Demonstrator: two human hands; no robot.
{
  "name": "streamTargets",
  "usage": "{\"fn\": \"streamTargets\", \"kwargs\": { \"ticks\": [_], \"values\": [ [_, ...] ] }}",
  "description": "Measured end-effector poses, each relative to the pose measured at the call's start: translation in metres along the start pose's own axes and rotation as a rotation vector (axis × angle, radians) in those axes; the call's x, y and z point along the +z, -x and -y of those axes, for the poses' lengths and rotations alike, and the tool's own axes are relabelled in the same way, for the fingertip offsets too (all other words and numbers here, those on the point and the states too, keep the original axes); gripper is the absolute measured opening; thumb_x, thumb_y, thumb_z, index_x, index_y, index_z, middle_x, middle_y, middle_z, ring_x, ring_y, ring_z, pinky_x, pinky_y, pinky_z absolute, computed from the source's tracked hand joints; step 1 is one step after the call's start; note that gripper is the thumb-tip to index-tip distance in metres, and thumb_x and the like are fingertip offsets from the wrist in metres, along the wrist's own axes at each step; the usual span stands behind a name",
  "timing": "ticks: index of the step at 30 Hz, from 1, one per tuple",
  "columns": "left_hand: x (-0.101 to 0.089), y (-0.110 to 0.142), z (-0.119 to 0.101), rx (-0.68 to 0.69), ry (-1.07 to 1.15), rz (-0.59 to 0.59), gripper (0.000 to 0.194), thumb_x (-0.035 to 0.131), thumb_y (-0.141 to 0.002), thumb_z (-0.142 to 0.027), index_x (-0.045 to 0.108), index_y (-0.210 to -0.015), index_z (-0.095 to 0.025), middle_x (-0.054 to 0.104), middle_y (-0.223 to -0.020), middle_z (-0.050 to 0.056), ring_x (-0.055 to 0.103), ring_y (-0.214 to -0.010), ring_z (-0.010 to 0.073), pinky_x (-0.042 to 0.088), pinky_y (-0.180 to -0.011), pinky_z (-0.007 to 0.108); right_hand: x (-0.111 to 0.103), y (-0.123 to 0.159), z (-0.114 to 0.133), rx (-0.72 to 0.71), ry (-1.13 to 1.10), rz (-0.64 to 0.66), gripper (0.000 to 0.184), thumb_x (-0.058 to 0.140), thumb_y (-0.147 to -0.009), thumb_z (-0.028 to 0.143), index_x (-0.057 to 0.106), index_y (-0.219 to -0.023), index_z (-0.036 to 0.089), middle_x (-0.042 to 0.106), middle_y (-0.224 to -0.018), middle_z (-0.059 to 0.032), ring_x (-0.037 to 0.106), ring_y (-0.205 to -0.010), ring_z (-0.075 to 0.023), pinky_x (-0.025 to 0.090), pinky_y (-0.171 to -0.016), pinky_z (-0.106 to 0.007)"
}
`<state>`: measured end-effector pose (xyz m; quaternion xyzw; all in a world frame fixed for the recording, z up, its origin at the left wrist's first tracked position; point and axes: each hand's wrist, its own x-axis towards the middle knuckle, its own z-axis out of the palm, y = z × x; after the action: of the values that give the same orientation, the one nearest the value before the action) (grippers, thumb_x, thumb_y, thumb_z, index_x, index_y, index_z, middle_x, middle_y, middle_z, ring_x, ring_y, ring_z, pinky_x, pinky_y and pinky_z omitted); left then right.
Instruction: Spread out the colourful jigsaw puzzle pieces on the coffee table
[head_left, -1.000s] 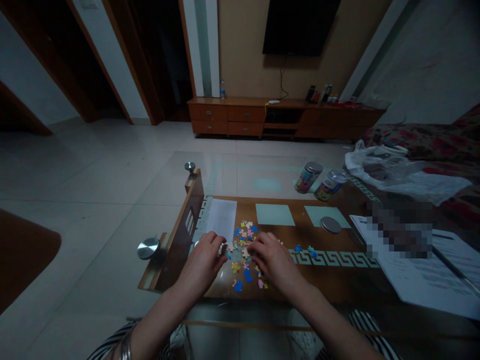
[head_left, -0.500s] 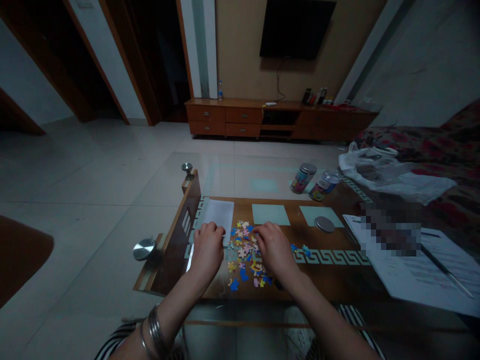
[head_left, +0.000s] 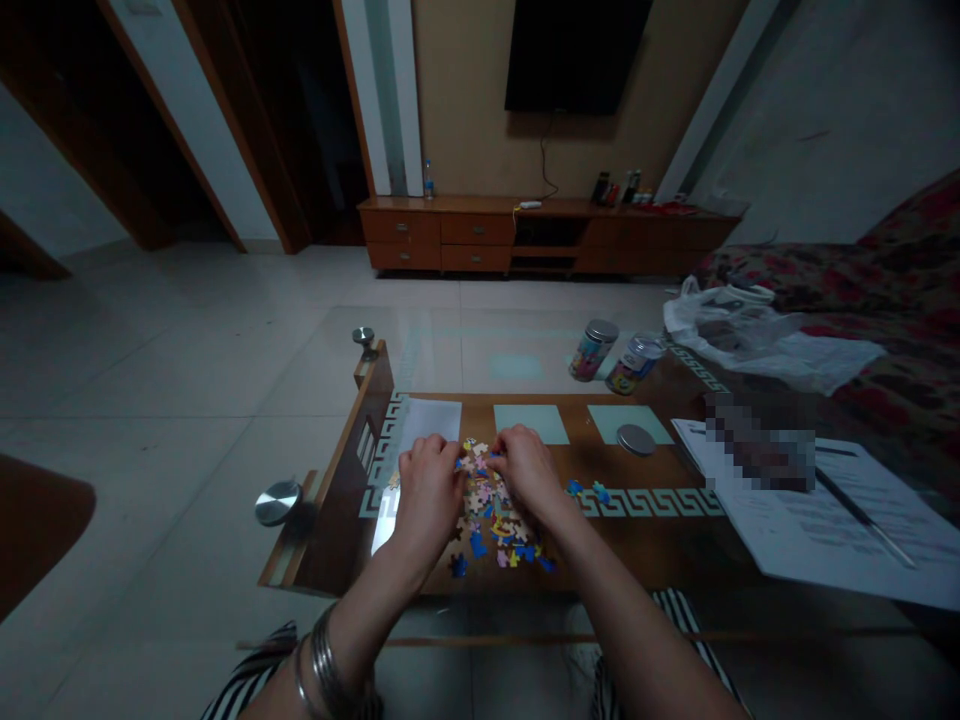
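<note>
Reaching into a scatter of jigsaw pieces (head_left: 484,505) on a glass worktop (head_left: 645,560), your left hand (head_left: 429,492) and right hand (head_left: 529,468) meet at the heap. Which one is nearer?

Your right hand, narrowly. It sits over the heap's far end, while your left hand rests against its left edge. The heap lies directly ahead of you, between your forearms, and its long axis runs away from you. Two blue pieces (head_left: 586,489) lie apart to the right.

Are your hands gripping anything?

Both curl downward, neither spread flat nor clenched. Your fingers hide whatever is beneath them, so I cannot tell whether either hand holds a piece.

What surrounds you on the worktop?

A sheet of white paper (head_left: 430,425) lies beyond your left hand, with two pale green squares (head_left: 521,424) and a round metal lid (head_left: 636,440) farther along. Two printed jars (head_left: 613,358) stand past them, and open papers (head_left: 825,525) lie at right.

And the room?

A plastic bag (head_left: 731,330) rests on a floral sofa (head_left: 825,260), and a wooden cabinet (head_left: 472,230) stands beyond a tiled floor (head_left: 172,350).
</note>
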<state>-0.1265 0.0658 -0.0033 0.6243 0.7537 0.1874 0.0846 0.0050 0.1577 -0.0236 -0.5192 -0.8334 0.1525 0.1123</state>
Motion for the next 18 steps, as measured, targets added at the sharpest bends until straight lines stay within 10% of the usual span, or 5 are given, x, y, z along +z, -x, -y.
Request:
{"fn": "streamTargets", "kwargs": {
  "ticks": [10, 18],
  "values": [
    [-0.003, 0.073, 0.022, 0.123, 0.104, 0.237, 0.013, 0.056, -0.083, -0.011, 0.063, -0.09, -0.02, 0.062, -0.097, 0.006, 0.054, -0.095, 0.0231, 0.043, -0.08, 0.034, -0.007, 0.001, 0.002, 0.03, -0.047, 0.026, 0.015, 0.074, -0.075, 0.022, 0.067, -0.086, 0.016, 0.071, -0.083, -0.0091, 0.063, -0.079, -0.0229, 0.034, -0.062, -0.029],
    [-0.006, 0.078, 0.026, 0.175, 0.04, 0.36, 0.023, 0.047, -0.086, -0.01, 0.067, -0.089, -0.021, 0.061, -0.098, 0.005, 0.051, -0.096, 0.0231, 0.038, -0.08, 0.036, -0.019, 0.037, 0.015, -0.157, -0.225, 0.093, 0.009, 0.062, -0.085, 0.016, 0.069, -0.079, 0.018, 0.07, -0.077, -0.0017, 0.062, -0.072, -0.0139, 0.04, -0.064, -0.022]
  ]
}}
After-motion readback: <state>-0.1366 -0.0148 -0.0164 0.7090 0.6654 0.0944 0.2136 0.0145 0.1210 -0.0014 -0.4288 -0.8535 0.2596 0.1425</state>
